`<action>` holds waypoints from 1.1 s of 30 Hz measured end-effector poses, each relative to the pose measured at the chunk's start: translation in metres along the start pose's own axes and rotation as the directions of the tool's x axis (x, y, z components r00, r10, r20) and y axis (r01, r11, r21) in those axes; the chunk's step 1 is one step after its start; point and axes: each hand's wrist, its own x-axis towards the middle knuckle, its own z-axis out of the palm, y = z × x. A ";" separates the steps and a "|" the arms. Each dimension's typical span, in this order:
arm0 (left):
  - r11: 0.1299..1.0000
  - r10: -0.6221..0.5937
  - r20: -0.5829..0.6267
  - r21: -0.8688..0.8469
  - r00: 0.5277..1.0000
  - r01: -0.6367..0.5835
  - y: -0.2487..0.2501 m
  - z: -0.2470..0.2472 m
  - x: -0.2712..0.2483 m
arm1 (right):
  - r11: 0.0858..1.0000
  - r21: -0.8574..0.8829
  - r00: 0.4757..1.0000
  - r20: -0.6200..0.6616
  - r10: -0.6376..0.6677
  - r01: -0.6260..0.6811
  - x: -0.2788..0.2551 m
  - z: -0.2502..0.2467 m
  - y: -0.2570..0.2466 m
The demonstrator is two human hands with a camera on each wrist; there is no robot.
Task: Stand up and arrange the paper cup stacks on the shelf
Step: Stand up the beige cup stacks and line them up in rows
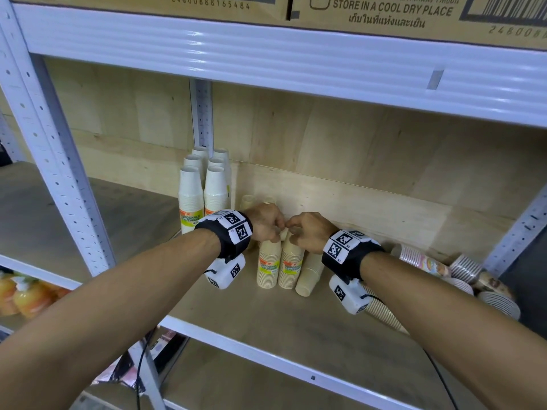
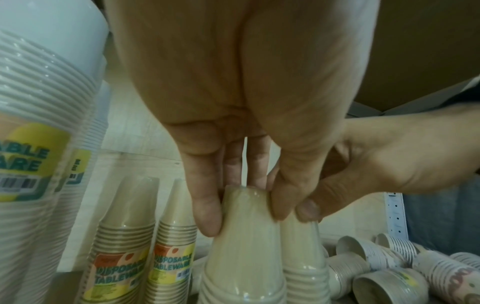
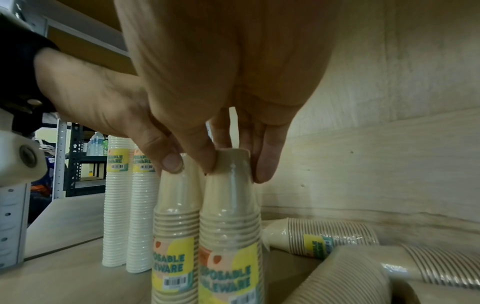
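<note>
Two tan paper cup stacks in clear wrap stand upright side by side mid-shelf: the left one (image 1: 268, 267) and the right one (image 1: 290, 267). My left hand (image 1: 273, 232) pinches the top of the left stack (image 2: 244, 257), fingers on both sides of the top cup. My right hand (image 1: 293, 236) grips the top of the right stack (image 3: 231, 216) the same way. The two hands nearly touch. A third tan stack (image 1: 309, 273) leans against the right one. Two more tan stacks (image 2: 124, 236) stand behind. Several tall white stacks (image 1: 204, 184) stand upright at the back left.
Patterned and ribbed cup stacks (image 1: 420, 258) lie toppled in a heap at the right end of the shelf. A white metal post (image 1: 53, 161) bounds the left, a shelf beam (image 1: 266, 60) hangs overhead. The wooden shelf board (image 1: 266, 321) shows bare in front.
</note>
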 end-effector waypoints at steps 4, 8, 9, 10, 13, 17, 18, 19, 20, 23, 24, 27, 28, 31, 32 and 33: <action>0.999 -0.019 0.024 0.044 1.000 0.018 0.002 -0.002 0.003 | 1.000 -0.008 1.000 0.016 0.018 -0.018 0.003 -0.003 -0.001; 0.996 -0.031 0.036 0.085 0.999 0.028 0.003 -0.008 0.005 | 1.000 -0.005 1.000 0.023 0.005 -0.005 0.009 -0.006 -0.003; 0.995 -0.032 0.036 0.094 0.999 0.028 0.003 -0.010 0.005 | 1.000 -0.005 1.000 0.021 0.000 0.000 0.012 -0.006 -0.003; 0.994 -0.035 0.033 0.102 0.999 0.031 0.003 -0.013 0.005 | 1.000 -0.003 1.000 0.013 -0.005 0.005 0.014 -0.006 -0.004; 0.989 -0.044 0.011 0.143 0.999 0.042 0.000 -0.022 0.006 | 1.000 0.007 1.000 -0.011 0.005 -0.005 0.023 -0.007 -0.007; 0.973 -0.052 -0.030 0.222 0.998 0.057 -0.002 -0.031 0.005 | 1.000 0.018 0.999 -0.048 -0.001 0.001 0.033 -0.007 -0.015; 0.971 -0.055 -0.043 0.230 0.998 0.064 -0.004 -0.033 0.006 | 1.000 0.022 0.998 -0.055 -0.012 0.013 0.035 -0.006 -0.016; 0.969 -0.063 -0.056 0.235 0.996 0.075 -0.005 -0.034 0.005 | 0.999 0.029 0.998 -0.059 -0.022 0.023 0.038 -0.004 -0.018; 0.967 -0.071 -0.070 0.241 0.995 0.086 -0.007 -0.035 0.005 | 0.999 0.035 0.998 -0.060 -0.029 0.031 0.041 -0.003 -0.019; 0.959 -0.089 -0.123 0.256 0.988 0.118 -0.010 -0.036 0.004 | 0.998 0.047 0.997 -0.064 -0.042 0.045 0.050 0.002 -0.023; 0.958 -0.090 -0.137 0.259 0.987 0.123 -0.011 -0.036 0.005 | 0.997 0.049 0.997 -0.066 -0.048 0.051 0.053 0.003 -0.024; 0.955 -0.105 -0.151 0.260 0.983 0.142 -0.015 -0.035 0.006 | 0.997 0.051 0.995 -0.079 -0.061 0.065 0.063 0.007 -0.026; 0.956 -0.109 -0.148 0.255 0.983 0.145 -0.016 -0.034 0.006 | 0.996 0.053 0.995 -0.079 -0.062 0.066 0.066 0.008 -0.026; 0.954 -0.098 -0.147 0.269 0.984 0.135 -0.018 -0.033 0.009 | 0.997 0.043 0.995 -0.080 -0.061 0.065 0.075 0.012 -0.025; 0.951 -0.095 -0.148 0.277 0.984 0.134 -0.018 -0.031 0.010 | 0.997 0.045 0.995 -0.081 -0.060 0.064 0.078 0.014 -0.025; 0.948 -0.095 -0.149 0.287 0.984 0.135 -0.018 -0.030 0.011 | 0.997 0.050 0.995 -0.080 -0.057 0.061 0.080 0.015 -0.024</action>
